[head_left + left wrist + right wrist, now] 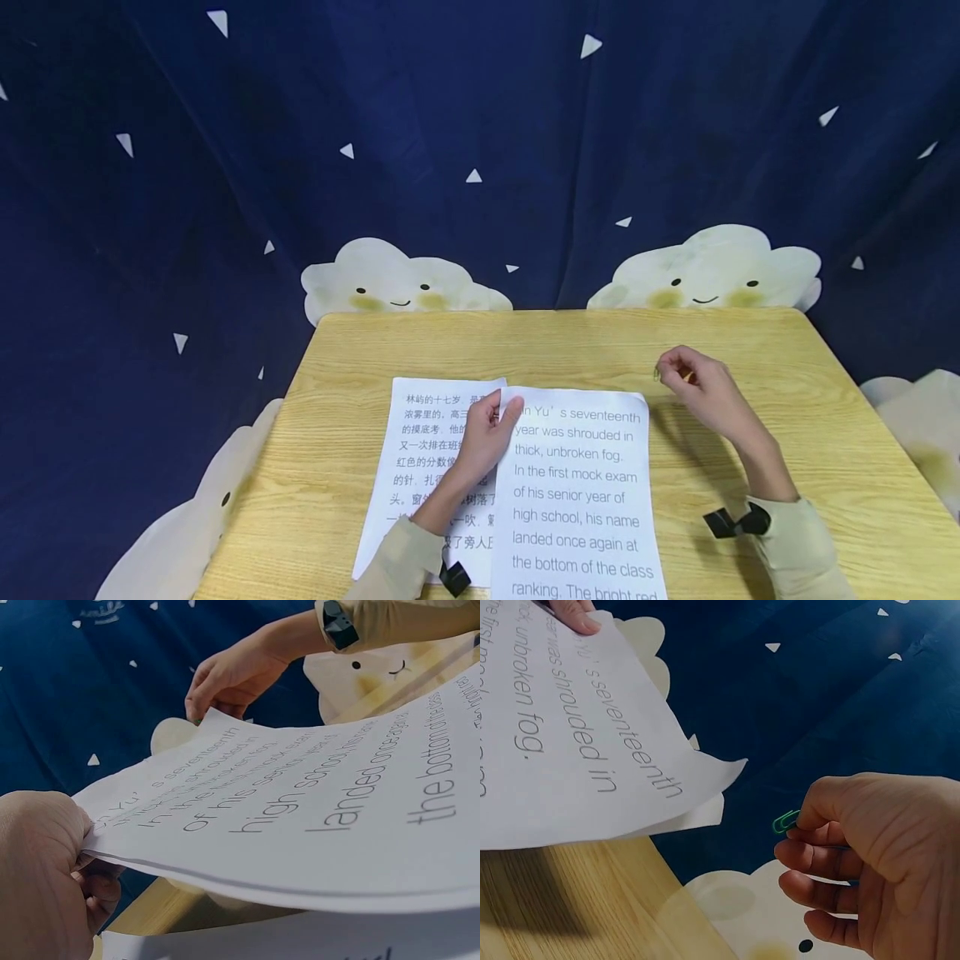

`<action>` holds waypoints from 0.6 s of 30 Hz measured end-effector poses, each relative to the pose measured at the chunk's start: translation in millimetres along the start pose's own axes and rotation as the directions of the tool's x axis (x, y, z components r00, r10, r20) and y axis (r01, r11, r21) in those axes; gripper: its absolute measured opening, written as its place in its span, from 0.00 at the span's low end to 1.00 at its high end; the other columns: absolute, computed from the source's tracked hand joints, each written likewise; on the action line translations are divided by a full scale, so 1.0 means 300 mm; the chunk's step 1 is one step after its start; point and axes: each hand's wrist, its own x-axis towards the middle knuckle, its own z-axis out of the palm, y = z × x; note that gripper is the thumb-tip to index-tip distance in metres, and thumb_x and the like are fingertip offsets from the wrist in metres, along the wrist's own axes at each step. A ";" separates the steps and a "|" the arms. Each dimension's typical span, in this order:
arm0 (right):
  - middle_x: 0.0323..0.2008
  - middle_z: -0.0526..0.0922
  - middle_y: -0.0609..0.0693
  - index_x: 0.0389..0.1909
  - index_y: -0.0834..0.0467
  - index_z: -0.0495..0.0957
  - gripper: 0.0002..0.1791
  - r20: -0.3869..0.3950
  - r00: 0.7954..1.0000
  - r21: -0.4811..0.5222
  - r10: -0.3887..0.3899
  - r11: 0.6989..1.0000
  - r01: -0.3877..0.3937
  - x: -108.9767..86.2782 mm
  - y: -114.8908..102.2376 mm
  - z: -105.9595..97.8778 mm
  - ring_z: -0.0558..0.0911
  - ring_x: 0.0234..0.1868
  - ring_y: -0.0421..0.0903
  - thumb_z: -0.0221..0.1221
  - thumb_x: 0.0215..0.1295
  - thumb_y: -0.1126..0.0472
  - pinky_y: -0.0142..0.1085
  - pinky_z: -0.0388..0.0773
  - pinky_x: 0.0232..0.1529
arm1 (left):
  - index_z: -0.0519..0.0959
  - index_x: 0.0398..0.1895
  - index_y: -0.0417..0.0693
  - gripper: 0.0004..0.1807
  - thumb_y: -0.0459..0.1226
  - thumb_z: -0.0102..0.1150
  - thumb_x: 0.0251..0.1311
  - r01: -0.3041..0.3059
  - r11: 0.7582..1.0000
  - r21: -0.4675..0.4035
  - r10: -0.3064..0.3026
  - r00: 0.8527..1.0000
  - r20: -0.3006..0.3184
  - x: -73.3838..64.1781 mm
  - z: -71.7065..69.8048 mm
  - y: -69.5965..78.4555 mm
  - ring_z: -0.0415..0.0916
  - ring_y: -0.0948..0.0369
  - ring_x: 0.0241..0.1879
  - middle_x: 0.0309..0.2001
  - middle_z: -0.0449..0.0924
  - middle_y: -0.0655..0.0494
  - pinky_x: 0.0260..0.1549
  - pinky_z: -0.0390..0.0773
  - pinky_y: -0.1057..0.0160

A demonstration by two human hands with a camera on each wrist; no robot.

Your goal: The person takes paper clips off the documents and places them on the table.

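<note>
My left hand (483, 437) pinches the top left corner of a sheet of paper with English print (573, 492), thumb on top and fingers beneath. The sheet is lifted off the table, and a second sheet's edge shows under its far corner in the right wrist view. My right hand (701, 387) pinches a green paper clip (786, 821) between thumb and forefinger, its other fingers loosely curled. The clip is beyond the sheet's top right corner, apart from the paper. Below and to the left lies a sheet with Chinese print (420, 467), partly covered by my left hand and the English sheet.
The wooden table (750, 333) carries the papers and ends at a dark blue curtain (465, 100) with white triangles and cloud faces. Black straps with small square pieces (738, 522) sit on both wrists.
</note>
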 end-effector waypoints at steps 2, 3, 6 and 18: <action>0.30 0.79 0.50 0.40 0.58 0.77 0.06 0.001 1.000 -0.005 -0.001 1.000 0.001 0.000 0.011 -0.003 0.73 0.27 0.40 0.54 0.72 0.61 0.28 0.70 0.25 | 0.79 0.50 0.38 0.14 0.39 0.51 0.72 0.000 1.000 -0.004 0.000 1.000 0.003 0.000 0.000 -0.002 0.84 0.50 0.23 0.31 0.84 0.39 0.21 0.83 0.61; 0.30 0.79 0.50 0.40 0.58 0.77 0.06 0.002 1.000 -0.005 -0.003 1.000 0.003 0.001 0.017 -0.004 0.73 0.27 0.40 0.54 0.72 0.61 0.28 0.70 0.25 | 0.79 0.50 0.38 0.15 0.39 0.51 0.72 -0.001 1.000 -0.005 0.001 1.000 0.006 0.003 -0.001 -0.009 0.84 0.50 0.24 0.31 0.84 0.39 0.21 0.83 0.61; 0.30 0.80 0.51 0.40 0.57 0.77 0.06 -0.001 1.000 -0.013 -0.004 1.000 0.004 0.002 0.034 -0.007 0.73 0.27 0.40 0.54 0.72 0.60 0.28 0.70 0.25 | 0.78 0.51 0.39 0.15 0.40 0.50 0.72 -0.002 1.000 -0.005 0.002 1.000 0.004 0.011 -0.003 -0.043 0.84 0.49 0.24 0.31 0.85 0.39 0.21 0.83 0.59; 0.27 0.78 0.49 0.38 0.59 0.77 0.07 -0.002 1.000 -0.036 0.019 0.999 -0.019 -0.002 0.058 -0.015 0.73 0.26 0.42 0.54 0.72 0.60 0.29 0.71 0.22 | 0.79 0.51 0.48 0.16 0.48 0.51 0.71 -0.016 1.000 0.024 0.016 1.000 -0.016 0.021 -0.002 -0.094 0.84 0.52 0.22 0.29 0.85 0.47 0.20 0.83 0.57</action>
